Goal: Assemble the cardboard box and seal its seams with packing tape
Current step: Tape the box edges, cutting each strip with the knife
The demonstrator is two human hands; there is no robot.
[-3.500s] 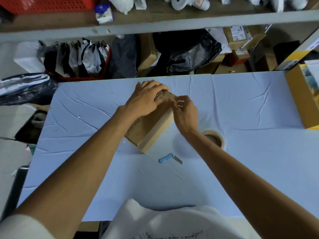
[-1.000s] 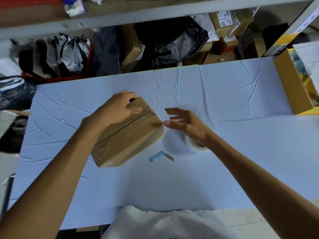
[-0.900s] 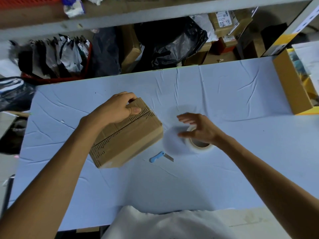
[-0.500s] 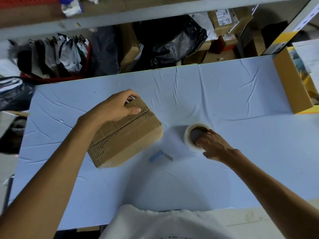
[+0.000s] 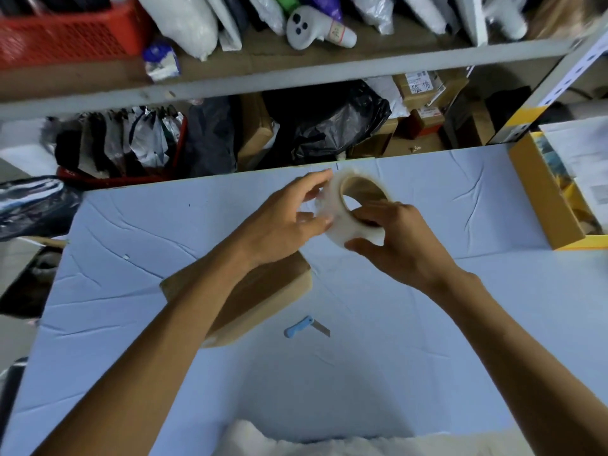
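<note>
1. Whitish, translucent packing tape roll [image 5: 340, 227] with a brown card core is held up above the pale blue table [image 5: 427, 357]. It sits between both hands, tilted so its hole faces the camera.
2. The right hand [image 5: 406, 248] grips the roll. Its fingers hook into the core from the right and its thumb curls under the outer winding.
3. The left hand [image 5: 283, 225] closes on the roll's left side, thumb at the upper rim and curled fingertips against the winding. Blur hides whether it has caught a loose tape end.
4. The cardboard box [image 5: 266, 297] lies on the table below the left forearm, which covers most of its top. Its near side wall shows, and neither hand touches it.
5. A blue-handled utility knife [image 5: 301, 328], blade out, lies on the table near the box's nearer right corner, not touching it.
6. An open yellow carton [image 5: 543, 205] sits at the table's right edge.
7. Shelving behind the table holds a black plastic bag [image 5: 335, 126], brown parcels and a red basket [image 5: 65, 37].
</note>
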